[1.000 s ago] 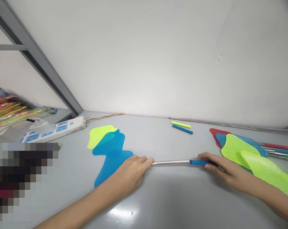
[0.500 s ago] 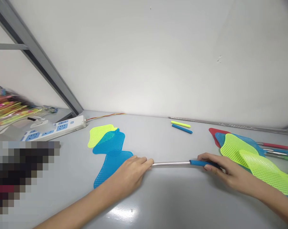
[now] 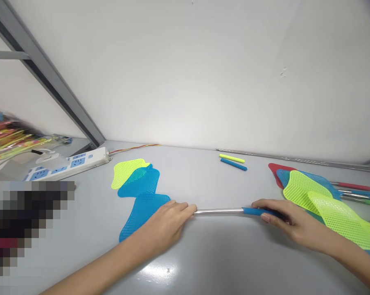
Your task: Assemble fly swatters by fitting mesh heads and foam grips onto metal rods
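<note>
Clamping its fingers on the blue grip of the light, stiff steel rod, the right hand faces the left hand, whose fingers lie together.

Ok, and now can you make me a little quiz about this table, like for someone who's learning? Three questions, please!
1. What colour is the grip on the metal rod that the right hand holds? A blue, B red, C white.
2. True or false: the left hand is touching the grip.
3. How many short loose grips lie on the table beyond the rod?

Key:
1. A
2. False, it is at the bare metal end of the rod.
3. Two: a loose lime grip and a loose blue grip.
</note>
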### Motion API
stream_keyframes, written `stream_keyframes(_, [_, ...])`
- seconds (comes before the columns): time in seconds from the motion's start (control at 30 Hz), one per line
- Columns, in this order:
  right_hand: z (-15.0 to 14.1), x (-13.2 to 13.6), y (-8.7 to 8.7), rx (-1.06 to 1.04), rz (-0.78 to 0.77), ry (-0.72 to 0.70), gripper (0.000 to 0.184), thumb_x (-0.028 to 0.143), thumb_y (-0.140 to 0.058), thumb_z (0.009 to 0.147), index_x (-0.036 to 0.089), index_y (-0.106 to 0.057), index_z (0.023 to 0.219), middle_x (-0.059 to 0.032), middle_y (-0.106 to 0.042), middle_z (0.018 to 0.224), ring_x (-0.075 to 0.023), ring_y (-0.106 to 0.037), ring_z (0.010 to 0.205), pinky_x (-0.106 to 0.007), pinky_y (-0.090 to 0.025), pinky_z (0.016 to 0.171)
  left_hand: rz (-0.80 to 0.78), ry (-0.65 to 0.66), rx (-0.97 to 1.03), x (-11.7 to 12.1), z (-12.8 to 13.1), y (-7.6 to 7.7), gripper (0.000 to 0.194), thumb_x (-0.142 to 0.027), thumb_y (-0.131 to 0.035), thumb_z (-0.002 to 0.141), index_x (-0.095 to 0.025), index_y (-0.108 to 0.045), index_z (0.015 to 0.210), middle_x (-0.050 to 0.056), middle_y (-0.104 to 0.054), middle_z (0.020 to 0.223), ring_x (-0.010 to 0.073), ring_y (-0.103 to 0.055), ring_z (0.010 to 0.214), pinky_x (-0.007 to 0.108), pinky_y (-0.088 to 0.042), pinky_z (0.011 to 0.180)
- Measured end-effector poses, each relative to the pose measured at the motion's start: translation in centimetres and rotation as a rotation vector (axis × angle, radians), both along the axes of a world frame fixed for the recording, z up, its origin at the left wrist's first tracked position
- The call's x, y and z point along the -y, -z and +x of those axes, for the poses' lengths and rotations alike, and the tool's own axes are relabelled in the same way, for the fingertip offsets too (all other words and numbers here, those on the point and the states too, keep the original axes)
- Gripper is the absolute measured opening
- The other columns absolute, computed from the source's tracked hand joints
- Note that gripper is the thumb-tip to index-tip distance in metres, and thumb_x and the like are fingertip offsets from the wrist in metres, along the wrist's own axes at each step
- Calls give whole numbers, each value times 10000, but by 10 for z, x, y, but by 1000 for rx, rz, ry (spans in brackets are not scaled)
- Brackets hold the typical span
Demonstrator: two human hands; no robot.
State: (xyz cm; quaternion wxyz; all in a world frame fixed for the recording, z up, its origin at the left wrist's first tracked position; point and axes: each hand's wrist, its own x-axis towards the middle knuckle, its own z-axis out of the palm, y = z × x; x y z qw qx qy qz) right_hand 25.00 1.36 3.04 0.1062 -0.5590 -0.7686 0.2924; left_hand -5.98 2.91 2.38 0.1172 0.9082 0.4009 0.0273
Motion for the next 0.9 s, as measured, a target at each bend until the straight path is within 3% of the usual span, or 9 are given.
stream_keyframes(0.13, [-8,5,-3,-19,50,-43,309,406,-409,835,250,-578,1040,-34,-608,1029,-206,-535,942,-314,-420,811,13,59,-46,6,1,1,157,-164,-277,895,-192,-411,816,-8,-518,750,143,-459,650,279,-340,625])
stream_keyframes(0.33, [-54,23,-18,-25,-30,-178,286,351,-393,847,249,-630,971,-36,-656,867,-185,-587,780,-267,-444,683,34,167,-94,25,13,7,118,-135,-297,876,-192,-398,852,7,-525,771,162,-472,626,291,-339,571])
stream_keyframes(0.47, [-72,27,-15,-49,-90,-118,296,325,-384,846,222,-657,896,-38,-660,798,-177,-583,720,-247,-433,624,26,179,-122,27,18,7,98,-125,-308,864,-191,-380,856,4,-537,770,166,-489,617,292,-358,550])
stream_keyframes(0.67, [-71,26,-5,-113,-205,2,295,368,-442,809,188,-669,867,-26,-654,785,-168,-563,689,-219,-412,553,99,271,-190,27,24,9,91,-104,-375,807,-192,-384,827,-3,-523,739,172,-492,577,286,-368,485])
stream_keyframes(0.8, [-64,24,-15,-161,-332,52,362,433,-425,807,175,-679,799,-13,-641,686,-159,-551,619,-212,-403,500,228,338,-211,18,37,1,152,-56,-433,717,-180,-404,800,-5,-491,703,165,-471,543,276,-351,443])
stream_keyframes(0.9, [-48,25,-26,-157,-291,149,366,474,-440,792,203,-678,853,-24,-659,817,-192,-574,744,-233,-447,601,312,384,-200,9,55,-12,149,-35,-431,703,-168,-419,770,-9,-460,665,147,-444,513,264,-340,423])
